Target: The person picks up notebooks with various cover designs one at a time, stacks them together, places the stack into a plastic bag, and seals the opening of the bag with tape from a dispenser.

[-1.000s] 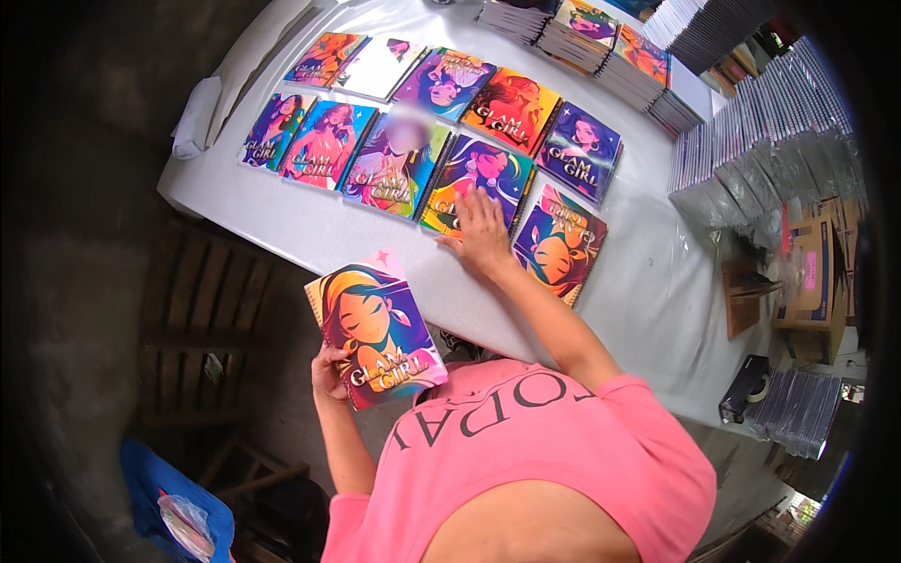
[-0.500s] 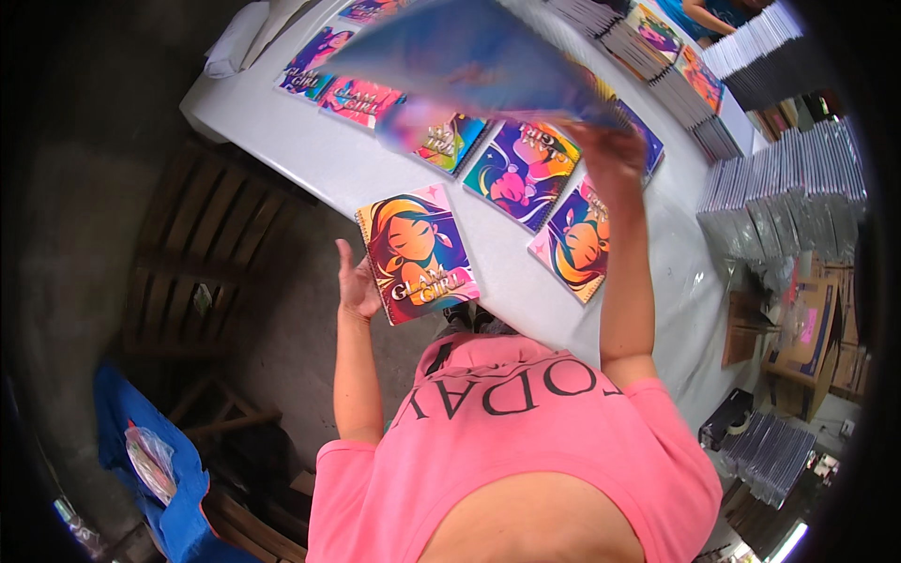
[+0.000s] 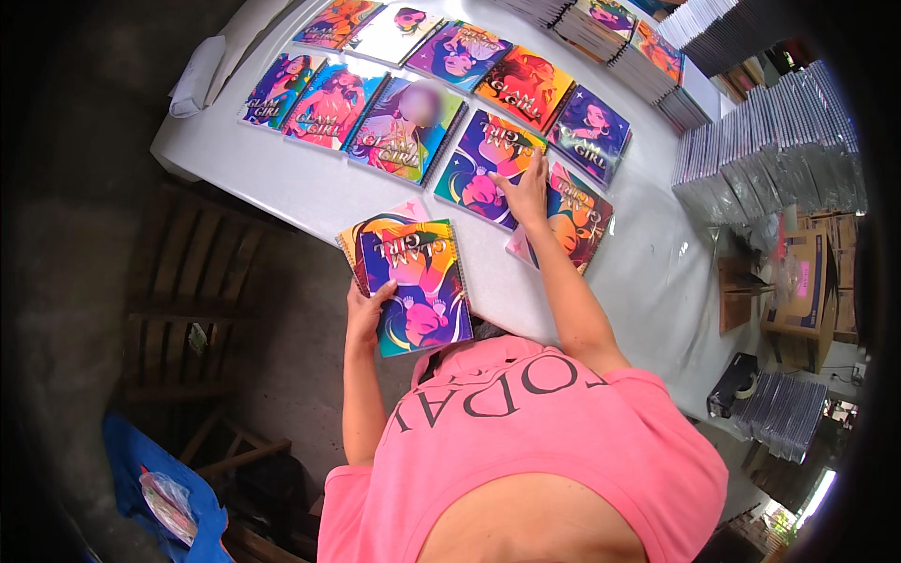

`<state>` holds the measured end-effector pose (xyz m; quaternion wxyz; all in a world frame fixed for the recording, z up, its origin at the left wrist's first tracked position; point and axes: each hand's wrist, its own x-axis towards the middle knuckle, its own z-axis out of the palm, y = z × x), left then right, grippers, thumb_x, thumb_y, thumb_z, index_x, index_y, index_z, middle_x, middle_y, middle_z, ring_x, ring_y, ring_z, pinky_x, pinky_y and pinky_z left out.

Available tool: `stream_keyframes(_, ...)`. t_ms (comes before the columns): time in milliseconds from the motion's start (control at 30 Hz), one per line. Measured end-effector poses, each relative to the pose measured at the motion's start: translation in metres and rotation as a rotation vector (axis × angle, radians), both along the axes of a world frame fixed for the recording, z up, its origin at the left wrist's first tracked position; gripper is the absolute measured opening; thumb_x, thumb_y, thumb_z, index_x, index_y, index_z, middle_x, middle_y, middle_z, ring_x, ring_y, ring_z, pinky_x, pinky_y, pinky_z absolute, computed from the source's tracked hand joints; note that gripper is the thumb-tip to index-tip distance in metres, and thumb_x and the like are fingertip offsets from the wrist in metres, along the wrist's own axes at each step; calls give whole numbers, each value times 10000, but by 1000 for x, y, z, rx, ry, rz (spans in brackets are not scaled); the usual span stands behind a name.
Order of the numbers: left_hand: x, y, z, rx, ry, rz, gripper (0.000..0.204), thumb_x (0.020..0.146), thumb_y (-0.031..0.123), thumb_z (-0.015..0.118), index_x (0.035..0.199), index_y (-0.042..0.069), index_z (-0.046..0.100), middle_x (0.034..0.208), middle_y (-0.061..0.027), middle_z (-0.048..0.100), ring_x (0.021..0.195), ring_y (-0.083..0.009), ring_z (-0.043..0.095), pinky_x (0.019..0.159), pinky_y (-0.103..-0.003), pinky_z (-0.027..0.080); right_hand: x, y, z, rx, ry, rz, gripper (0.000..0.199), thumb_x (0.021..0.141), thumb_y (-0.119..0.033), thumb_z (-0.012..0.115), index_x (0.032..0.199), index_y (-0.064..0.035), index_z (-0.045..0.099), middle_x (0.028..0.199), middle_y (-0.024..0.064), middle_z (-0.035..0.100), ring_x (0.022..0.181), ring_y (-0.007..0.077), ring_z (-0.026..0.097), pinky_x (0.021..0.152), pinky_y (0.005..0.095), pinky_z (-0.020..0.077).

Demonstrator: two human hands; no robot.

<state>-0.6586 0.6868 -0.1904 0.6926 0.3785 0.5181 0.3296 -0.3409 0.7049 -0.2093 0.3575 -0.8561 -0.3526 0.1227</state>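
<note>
Two spiral notebooks with colourful illustrated covers are stacked in my left hand (image 3: pixel 364 314); its thumb lies over the top one. That upper notebook (image 3: pixel 419 305) is purple and orange with a pink figure, and the lower notebook (image 3: pixel 353 246) juts out at its upper left. On the white table, my right hand (image 3: pixel 526 195) grips a matching purple notebook (image 3: pixel 466 183) near its right edge, thumb on the cover and fingers at the side. A red and teal notebook (image 3: pixel 577 218) lies just right of that hand, partly covered by my forearm.
Several more illustrated notebooks (image 3: pixel 330 105) lie in rows across the white table (image 3: pixel 648 244). Tall notebook stacks (image 3: pixel 765 155) stand at the right, some in clear plastic. Cardboard boxes (image 3: pixel 798 291) sit beyond. A wooden slatted rack (image 3: pixel 188 272) and blue cloth (image 3: pixel 160 479) are at left.
The blurred sheet-like thing in my raised right hand is gone from there, and that hand has come down onto the table's notebook. A second notebook now tops the one in my left hand.
</note>
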Motion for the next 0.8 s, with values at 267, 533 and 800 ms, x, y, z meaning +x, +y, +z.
stream_keyframes(267,12,30,-9,687,968,7,723,692,199,772,1239,-33,361,1035,-227,603,941,-365,608,841,-398,463,-4,29,17,-210,-3,-195,1390,411,-301,918,1460,-206,9,1353,301,317,1268,383,350,1007,466,350)
stream_keyframes(533,11,33,5,299,610,9,816,668,234,791,1292,2,320,1098,-227,603,997,-308,615,869,-373,467,55,24,66,501,748,186,350,761,54,652,1101,12,578,973,69,644,887,137,603,782,297,499)
stream_keyframes(800,-4,45,1,257,540,40,768,607,164,827,1233,7,410,1027,-177,641,916,-239,638,816,-333,498,22,36,196,-803,-313,1520,261,682,-124,675,922,-26,653,847,138,672,811,266,655,658,354,513)
